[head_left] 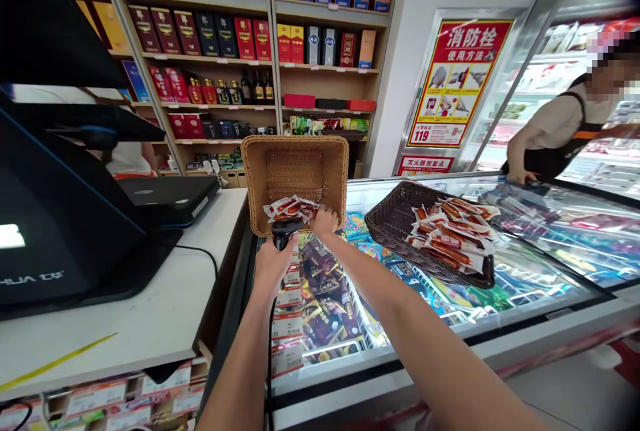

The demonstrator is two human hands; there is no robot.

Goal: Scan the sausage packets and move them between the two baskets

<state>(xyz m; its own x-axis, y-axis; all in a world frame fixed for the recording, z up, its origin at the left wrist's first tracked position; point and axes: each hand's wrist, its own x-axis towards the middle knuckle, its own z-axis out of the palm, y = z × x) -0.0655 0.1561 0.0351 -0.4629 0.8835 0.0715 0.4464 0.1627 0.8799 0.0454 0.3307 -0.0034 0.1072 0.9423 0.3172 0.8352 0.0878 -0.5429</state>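
We are holding black scanner (287, 225) at twelve o'clock, left hand (274, 261) wrapped around it. Just beyond, right hand (326, 221) is resting bent at three-o'clock edge of sausage packets (290, 207), lying low inside tan wicker basket (296, 145); whether gripping any, we cannot tell. Packets probably light, firm, wrappers slick; we are favouring mid-sausage hold over loose ends. More packets (450, 234) lying in dark basket (393, 214) at two o'clock.

The tan basket (295, 174) looks rough and woven, the wrappers (291, 205) glossy plastic.
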